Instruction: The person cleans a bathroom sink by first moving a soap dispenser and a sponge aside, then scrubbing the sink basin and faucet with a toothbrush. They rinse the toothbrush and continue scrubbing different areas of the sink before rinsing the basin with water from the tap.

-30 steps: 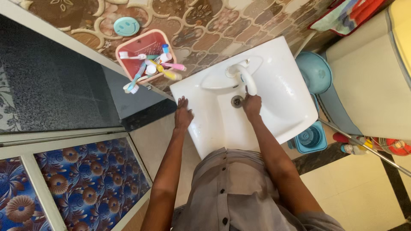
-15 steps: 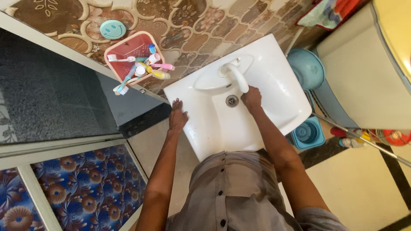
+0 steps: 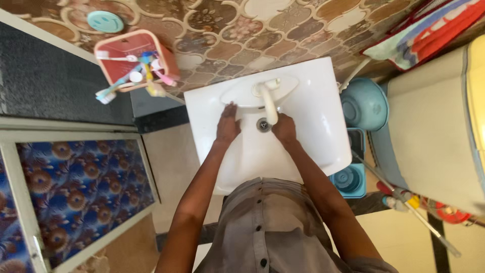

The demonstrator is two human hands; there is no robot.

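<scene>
Shirt (image 3: 262,227): grey-brown, buttoned down the front, well back from the fingers.
Buttons: small, dark, in one line on a stitched placket.
Sleeves: short, ending high on the upper arms; forearms bare down to the fingers.
Left hand (image 3: 228,125): no ring or watch visible.
Right hand (image 3: 284,129): likewise bare.

This is a home washing corner: a white wall-hung basin (image 3: 303,131) with a tap (image 3: 268,101) sits against patterned tiles (image 3: 242,35). Left of the basin hangs a pink basket (image 3: 134,50) of toothbrushes (image 3: 113,88); right of it stand a blue bucket (image 3: 365,103) and a mop pail (image 3: 348,179)
</scene>
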